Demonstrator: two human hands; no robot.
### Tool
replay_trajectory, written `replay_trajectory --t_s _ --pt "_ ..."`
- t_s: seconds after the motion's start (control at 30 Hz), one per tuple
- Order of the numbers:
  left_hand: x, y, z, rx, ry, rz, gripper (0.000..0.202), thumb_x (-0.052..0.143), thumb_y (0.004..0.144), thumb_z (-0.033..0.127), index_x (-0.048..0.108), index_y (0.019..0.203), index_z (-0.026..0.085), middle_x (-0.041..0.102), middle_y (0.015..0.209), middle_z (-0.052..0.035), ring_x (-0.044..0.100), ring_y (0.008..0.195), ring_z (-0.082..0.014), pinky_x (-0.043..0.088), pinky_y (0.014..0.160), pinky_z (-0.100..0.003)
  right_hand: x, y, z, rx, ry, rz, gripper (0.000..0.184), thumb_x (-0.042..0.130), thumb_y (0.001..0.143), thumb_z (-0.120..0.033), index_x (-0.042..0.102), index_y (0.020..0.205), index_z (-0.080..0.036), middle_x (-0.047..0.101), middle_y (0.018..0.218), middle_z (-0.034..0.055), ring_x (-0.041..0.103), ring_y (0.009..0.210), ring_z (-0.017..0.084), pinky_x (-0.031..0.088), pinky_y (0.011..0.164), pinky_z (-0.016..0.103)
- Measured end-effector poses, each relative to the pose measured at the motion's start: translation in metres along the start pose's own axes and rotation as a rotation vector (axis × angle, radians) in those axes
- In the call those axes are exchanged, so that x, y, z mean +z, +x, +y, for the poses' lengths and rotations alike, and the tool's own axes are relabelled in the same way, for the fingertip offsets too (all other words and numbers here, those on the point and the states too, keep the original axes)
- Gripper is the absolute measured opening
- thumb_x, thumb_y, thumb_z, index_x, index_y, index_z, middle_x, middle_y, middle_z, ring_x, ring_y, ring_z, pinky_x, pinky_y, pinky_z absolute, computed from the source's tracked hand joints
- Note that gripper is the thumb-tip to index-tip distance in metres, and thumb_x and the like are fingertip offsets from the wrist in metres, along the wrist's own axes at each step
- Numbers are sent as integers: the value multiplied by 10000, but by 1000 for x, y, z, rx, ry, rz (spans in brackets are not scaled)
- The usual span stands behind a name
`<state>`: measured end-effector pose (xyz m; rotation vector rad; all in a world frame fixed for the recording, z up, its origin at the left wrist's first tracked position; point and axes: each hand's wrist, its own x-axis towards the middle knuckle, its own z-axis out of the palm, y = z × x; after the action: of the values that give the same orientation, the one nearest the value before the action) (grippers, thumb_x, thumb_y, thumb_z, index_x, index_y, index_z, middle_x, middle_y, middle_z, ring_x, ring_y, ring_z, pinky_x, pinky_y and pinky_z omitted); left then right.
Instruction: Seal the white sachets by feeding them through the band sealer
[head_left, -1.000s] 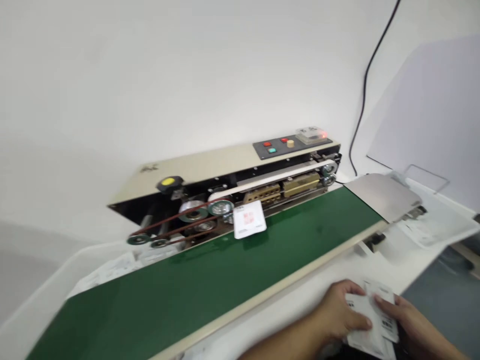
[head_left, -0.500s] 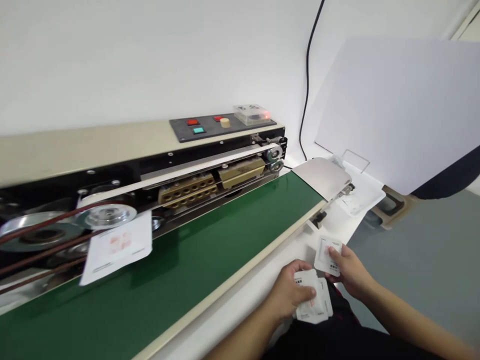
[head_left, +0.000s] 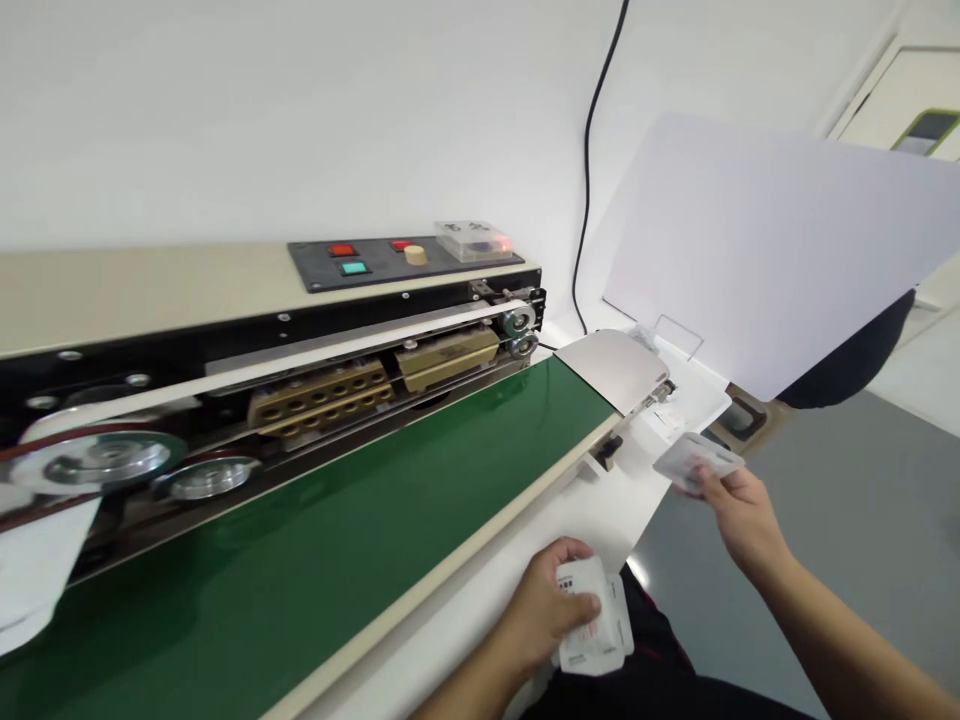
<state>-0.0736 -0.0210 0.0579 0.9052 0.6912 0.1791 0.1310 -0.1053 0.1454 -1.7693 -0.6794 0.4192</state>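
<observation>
My right grip [head_left: 739, 505] has carried one sachet [head_left: 694, 462] away from the stack [head_left: 596, 625] and now pinches it near the metal feed plate [head_left: 611, 365] (not touching it). My left grip [head_left: 551, 610] stays clenched on the stack, at the edge of the white surface [head_left: 559, 500].

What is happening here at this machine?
A person works at a sealer with a green belt. The left hand holds a stack of white pouches at the table's near edge. The right hand holds one pouch in the air, just right of the metal plate at the belt's right end. A second pouch lies at the belt's left end, cut off by the picture's edge.
</observation>
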Motion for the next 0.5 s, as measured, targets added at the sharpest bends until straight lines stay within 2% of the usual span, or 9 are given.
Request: replay_trajectory --t_s 0.07,0.13,0.2,0.27,0.33,0.43,0.5 --pt "0 1 0 7 -8 14 491 666 497 139 472 948 159 591 661 38 529 554 -104 436 517 -219 0 9 -10 -228 -134 -1 397 596 747 -559 650 874 -187 643 891 76 594 839 226 490 748 356" --pt "-1 2 -2 16 -20 13 505 659 494 134 461 957 164 598 674 34 528 544 -102 431 509 -218 3 12 -21 -428 -230 -44 328 547 801 -508 656 806 -199 617 864 71 577 805 213 482 705 330" --pt "-1 3 -4 17 -10 8 506 649 495 119 456 960 170 580 624 51 504 507 -95 412 484 -209 9 9 -29 -535 -279 -118 311 522 819 -478 648 732 -208 598 813 63 566 733 198 478 646 312" --pt "-1 4 -5 2 21 24 507 636 483 95 463 953 171 536 544 77 459 458 -88 379 443 -199 15 -1 -33 -500 -276 -189 290 539 808 -471 647 719 -217 602 741 53 576 678 197 486 605 301" --pt "1 3 -6 -5 37 64 512 627 455 69 479 935 170 515 512 85 432 441 -88 355 421 -194 22 -11 -32 -351 -204 -226 267 601 766 -467 654 863 -224 631 726 50 607 668 210 508 580 294" --pt "2 4 -5 -8 71 117 532 632 422 31 513 924 162 525 533 74 437 469 -95 347 432 -198 29 -19 -27 -141 -54 -232 601 684 687 -478 516 1199 -211 671 815 70 640 709 229 540 584 299" --pt "1 4 -5 -6 93 138 555 638 413 15 529 938 158 530 547 69 441 488 -98 342 443 -203 32 -18 -26 -82 -28 -263 755 706 655 -494 429 1289 -193 675 881 96 646 748 238 552 611 309"
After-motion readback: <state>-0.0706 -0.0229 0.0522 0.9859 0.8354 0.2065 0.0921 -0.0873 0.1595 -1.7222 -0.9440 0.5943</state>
